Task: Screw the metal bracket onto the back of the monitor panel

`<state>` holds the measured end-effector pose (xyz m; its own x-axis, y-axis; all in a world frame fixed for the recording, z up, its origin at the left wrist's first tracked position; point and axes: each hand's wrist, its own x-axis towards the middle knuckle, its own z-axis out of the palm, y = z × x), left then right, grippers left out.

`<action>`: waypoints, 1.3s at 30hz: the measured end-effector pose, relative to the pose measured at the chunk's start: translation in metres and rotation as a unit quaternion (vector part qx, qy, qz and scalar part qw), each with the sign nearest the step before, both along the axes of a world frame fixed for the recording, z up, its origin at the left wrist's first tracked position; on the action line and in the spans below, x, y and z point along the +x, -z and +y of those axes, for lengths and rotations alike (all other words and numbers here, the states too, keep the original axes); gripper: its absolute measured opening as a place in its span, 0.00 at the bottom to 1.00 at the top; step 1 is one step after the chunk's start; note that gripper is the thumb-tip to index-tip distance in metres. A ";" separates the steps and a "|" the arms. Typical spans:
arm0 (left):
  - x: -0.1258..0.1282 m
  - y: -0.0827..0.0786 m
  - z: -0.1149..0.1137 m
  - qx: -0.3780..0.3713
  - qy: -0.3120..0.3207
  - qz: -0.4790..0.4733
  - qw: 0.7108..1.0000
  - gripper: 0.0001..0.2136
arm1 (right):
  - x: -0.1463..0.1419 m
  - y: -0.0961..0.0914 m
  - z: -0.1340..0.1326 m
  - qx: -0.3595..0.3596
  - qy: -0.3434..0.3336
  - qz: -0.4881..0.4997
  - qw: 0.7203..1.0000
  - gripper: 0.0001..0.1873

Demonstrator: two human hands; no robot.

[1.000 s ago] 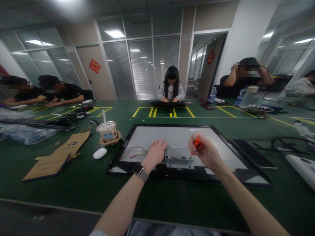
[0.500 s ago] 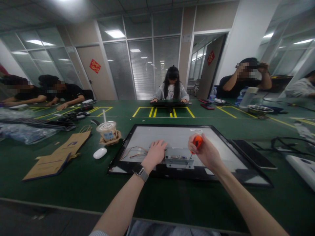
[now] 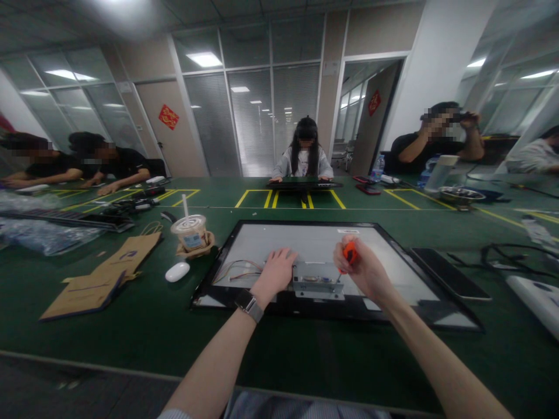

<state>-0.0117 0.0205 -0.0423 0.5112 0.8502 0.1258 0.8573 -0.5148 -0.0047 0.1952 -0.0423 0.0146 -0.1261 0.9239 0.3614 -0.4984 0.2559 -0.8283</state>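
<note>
A flat display panel (image 3: pixel 244 241) with a black frame lies on the table, its pale back facing up. Near its close edge sits a metal bracket (image 3: pixel 318 285) with connector ports. My left hand (image 3: pixel 279 270) rests with fingers stretched out at the bracket's left end, a watch on its wrist. Thin cables (image 3: pixel 240 270) run out to the left of that hand. In my right hand (image 3: pixel 367 270) is an orange-handled screwdriver (image 3: pixel 350 251), gripped with the shaft pointing down. Its tip meets the right part of the bracket; the screw there is too small to make out.
Left of the panel are a white mouse (image 3: pixel 177 272), a drink cup (image 3: pixel 191 233) in a cardboard holder and a paper bag (image 3: pixel 105 273). A black phone-like slab (image 3: pixel 449 273) and cables lie to the right. Across the table a person (image 3: pixel 301 154) holds another dark panel.
My right hand and the screwdriver handle have turned slightly; the tip stays at the bracket. My left hand has not moved. The person opposite has shifted their panel a little.
</note>
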 end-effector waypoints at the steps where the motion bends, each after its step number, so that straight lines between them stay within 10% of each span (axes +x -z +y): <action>1: 0.000 0.000 0.000 0.000 0.000 0.000 1.000 0.24 | 0.000 0.001 0.000 0.003 0.002 -0.004 1.000 0.16; 39: -0.001 0.002 0.001 0.003 0.000 0.003 1.000 0.24 | -0.002 0.002 0.000 0.016 0.026 -0.012 0.999 0.15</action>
<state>-0.0122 0.0214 -0.0442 0.5116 0.8496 0.1281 0.8575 -0.5143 -0.0134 0.1931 -0.0419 0.0124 -0.0869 0.9178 0.3875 -0.4638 0.3070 -0.8311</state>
